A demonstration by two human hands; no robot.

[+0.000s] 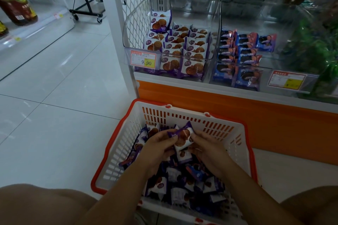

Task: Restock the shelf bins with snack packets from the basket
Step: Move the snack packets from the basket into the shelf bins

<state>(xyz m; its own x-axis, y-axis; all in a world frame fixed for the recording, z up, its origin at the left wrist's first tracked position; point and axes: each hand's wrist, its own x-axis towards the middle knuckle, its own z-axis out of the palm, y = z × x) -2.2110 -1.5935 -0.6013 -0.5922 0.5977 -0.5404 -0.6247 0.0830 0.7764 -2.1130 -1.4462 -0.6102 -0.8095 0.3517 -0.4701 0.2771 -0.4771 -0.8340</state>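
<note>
Head view shows the left hand [158, 145] and right hand [204, 149] together pinching one purple waffle packet [182, 138] over the white basket [184, 115] heaped with packets, which sits on the floor before the clear shelf bin [175, 47] of matching packets.

A shop: price tag [143, 59] reading 9.90 on clear shelf bins [192, 56] of snack packets [190, 49]

**Both hands at the basket [108, 155]**

I see L hand [159, 144] & R hand [204, 147] gripping a small stack of purple pkts [182, 138] between them, just above the loose pkts in the basket. Shelf bin [210, 55] ahead holds matching pkts in rows.
</note>
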